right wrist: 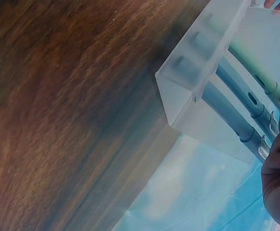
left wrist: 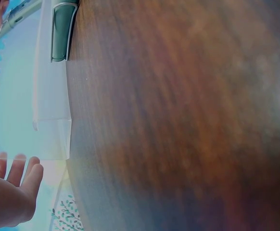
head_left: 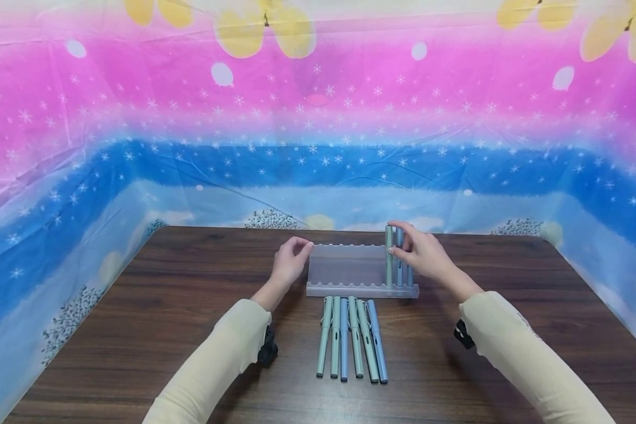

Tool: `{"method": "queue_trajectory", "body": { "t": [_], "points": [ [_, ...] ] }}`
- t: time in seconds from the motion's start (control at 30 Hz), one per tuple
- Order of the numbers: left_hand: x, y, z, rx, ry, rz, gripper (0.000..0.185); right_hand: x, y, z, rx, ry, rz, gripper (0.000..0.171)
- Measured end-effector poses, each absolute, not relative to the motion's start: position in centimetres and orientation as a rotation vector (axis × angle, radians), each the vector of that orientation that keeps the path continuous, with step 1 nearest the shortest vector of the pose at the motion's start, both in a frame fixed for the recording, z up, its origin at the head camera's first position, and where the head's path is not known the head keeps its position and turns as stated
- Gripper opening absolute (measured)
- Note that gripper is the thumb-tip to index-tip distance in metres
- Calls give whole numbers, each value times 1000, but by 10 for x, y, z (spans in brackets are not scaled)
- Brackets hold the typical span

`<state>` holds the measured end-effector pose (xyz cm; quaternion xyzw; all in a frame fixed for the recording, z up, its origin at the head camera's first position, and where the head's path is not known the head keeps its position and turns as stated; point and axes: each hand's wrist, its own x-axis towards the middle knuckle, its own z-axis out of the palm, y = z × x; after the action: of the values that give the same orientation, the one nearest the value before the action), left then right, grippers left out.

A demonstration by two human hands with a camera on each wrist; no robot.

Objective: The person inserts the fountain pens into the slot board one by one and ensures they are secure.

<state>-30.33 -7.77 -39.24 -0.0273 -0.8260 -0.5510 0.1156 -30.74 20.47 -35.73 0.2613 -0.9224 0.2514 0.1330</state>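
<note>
From the head view I look forward and down across the table (head_left: 191,330), with both hands and the pen rack (head_left: 350,272) between them mid-frame. My left wrist view sits low, close beside the left hand (left wrist: 7,195), skimming the tabletop. My right wrist view sits equally close beside the right hand (right wrist: 279,178). All three share the rack.

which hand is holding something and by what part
The right hand pinches the upright pale green pen near its top end; the left hand only touches the frosted plastic rack.
</note>
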Motion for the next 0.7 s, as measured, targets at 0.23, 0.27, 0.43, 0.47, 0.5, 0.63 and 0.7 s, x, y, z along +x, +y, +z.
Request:
{"method": "queue_trajectory", "body": {
  "t": [0.23, 0.27, 0.43, 0.47, 0.5, 0.63, 0.7],
  "points": [
    [-304, -78, -393, -87, -2421, -1615, 21, -309, 202, -356, 685, -2727, 725, 56],
    [-304, -78, -393, -88, -2421, -1614, 20, -309, 202, -356, 678, -2730, 726, 56],
    [-304, -78, -393, -83, -2416, -1625, 20, -309, 202, -355, 651, -2747, 724, 57],
    [-304, -78, -393, -83, -2415, -1627, 20, -309, 202, -355, 649, -2751, 722, 57],
    [-303, -78, -393, -83, -2416, -1629, 20, -309, 202, -355, 648, -2754, 719, 58],
    [-304, -78, -393, -82, -2417, -1635, 20, -310, 201, -353, 648, -2768, 712, 58],
    [-304, -78, -393, -84, -2416, -1637, 20, -310, 200, -353, 649, -2771, 708, 58]
  ]
}}
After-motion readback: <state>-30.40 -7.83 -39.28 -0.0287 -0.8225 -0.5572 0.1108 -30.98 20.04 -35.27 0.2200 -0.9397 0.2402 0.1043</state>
